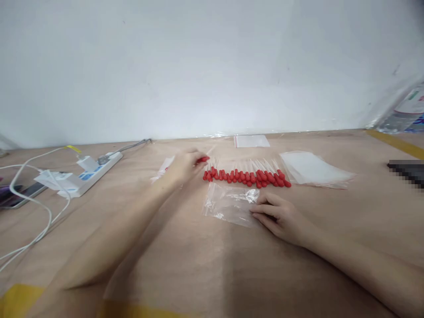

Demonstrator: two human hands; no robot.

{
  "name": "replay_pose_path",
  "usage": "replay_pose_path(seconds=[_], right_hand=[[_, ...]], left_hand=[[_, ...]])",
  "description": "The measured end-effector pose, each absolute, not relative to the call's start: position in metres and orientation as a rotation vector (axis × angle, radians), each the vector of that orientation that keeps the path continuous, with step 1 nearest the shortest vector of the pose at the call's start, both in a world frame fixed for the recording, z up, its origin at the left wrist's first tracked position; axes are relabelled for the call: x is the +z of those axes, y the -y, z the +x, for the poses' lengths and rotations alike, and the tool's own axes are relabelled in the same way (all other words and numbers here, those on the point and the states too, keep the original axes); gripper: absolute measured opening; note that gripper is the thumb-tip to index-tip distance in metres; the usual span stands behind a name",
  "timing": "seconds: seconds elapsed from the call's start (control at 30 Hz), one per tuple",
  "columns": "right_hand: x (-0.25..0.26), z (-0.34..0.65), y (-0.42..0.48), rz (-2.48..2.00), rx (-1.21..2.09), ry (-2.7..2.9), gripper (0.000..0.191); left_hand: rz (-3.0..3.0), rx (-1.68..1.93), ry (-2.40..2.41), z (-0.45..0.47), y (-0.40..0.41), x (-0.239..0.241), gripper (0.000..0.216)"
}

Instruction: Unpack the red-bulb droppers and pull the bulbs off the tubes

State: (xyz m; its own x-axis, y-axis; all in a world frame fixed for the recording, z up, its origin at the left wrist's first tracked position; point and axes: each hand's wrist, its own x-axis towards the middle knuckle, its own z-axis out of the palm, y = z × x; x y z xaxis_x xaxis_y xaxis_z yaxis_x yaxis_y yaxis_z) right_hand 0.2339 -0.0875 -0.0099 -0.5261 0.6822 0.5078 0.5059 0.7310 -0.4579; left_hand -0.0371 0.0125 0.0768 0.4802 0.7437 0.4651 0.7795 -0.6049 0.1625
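Several clear droppers with red rubber bulbs (245,176) lie side by side in a row, bulbs toward me. At the row's left end my left hand (190,163) pinches a dropper (204,159) by its red bulb; the rest of that dropper is hard to make out. A clear zip bag (228,203) lies flat just in front of the row. My right hand (278,216) has its fingertips closed on the right edge of this bag.
A stack of zip bags (311,168) lies to the right and one bag (252,141) near the wall. Another bag (164,168) is partly behind my left arm. A power strip (96,176) with chargers and white cables stands left; a plastic bottle (404,110) is far right.
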Motion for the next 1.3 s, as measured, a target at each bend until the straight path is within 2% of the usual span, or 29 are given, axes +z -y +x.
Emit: replay_pose_path(seconds=[0.17, 0.27, 0.4, 0.53, 0.6, 0.8, 0.93, 1.07, 1.17, 1.23, 1.3], right_hand=[[-0.008, 0.234, 0.089, -0.899, 0.365, 2.258, 0.020], [-0.008, 0.234, 0.088, -0.897, 0.359, 2.263, 0.020], [-0.008, 0.235, 0.088, -0.892, 0.354, 2.265, 0.020], [-0.006, 0.233, 0.087, -0.856, 0.312, 2.269, 0.020], [-0.004, 0.230, 0.087, -0.847, 0.267, 2.262, 0.021], [-0.005, 0.222, 0.085, -0.939, 0.199, 2.489, 0.047], [-0.005, 0.225, 0.083, -0.950, 0.269, 2.660, 0.047], [0.004, 0.228, 0.084, -0.937, 0.284, 2.680, 0.046], [0.008, 0.228, 0.083, -0.949, 0.310, 2.529, 0.033], [0.006, 0.228, 0.080, -1.082, 0.302, 2.343, 0.029], [0.003, 0.229, 0.077, -1.279, 0.304, 2.191, 0.034]], left_hand=[[-2.612, -0.170, 1.272, 0.010, -0.026, 0.068, 0.019], [-2.633, -0.027, 1.276, 0.016, -0.026, 0.070, 0.013], [-2.726, -0.100, 1.297, 0.004, -0.013, 0.077, 0.021], [-2.805, -0.664, 1.233, -0.011, 0.020, 0.072, 0.024], [-2.901, -0.761, 1.127, -0.017, 0.039, 0.061, 0.028], [-3.150, -0.208, 1.022, -0.029, 0.063, 0.030, 0.050], [-3.176, 0.065, 1.130, -0.037, 0.060, 0.023, 0.056], [-3.172, 0.099, 1.162, -0.041, 0.061, 0.022, 0.057], [-3.233, 0.096, 1.077, -0.041, 0.067, 0.024, 0.057], [-3.287, 0.033, 0.995, -0.039, 0.071, 0.025, 0.056], [-3.320, -0.096, 0.924, -0.038, 0.073, 0.027, 0.056]])
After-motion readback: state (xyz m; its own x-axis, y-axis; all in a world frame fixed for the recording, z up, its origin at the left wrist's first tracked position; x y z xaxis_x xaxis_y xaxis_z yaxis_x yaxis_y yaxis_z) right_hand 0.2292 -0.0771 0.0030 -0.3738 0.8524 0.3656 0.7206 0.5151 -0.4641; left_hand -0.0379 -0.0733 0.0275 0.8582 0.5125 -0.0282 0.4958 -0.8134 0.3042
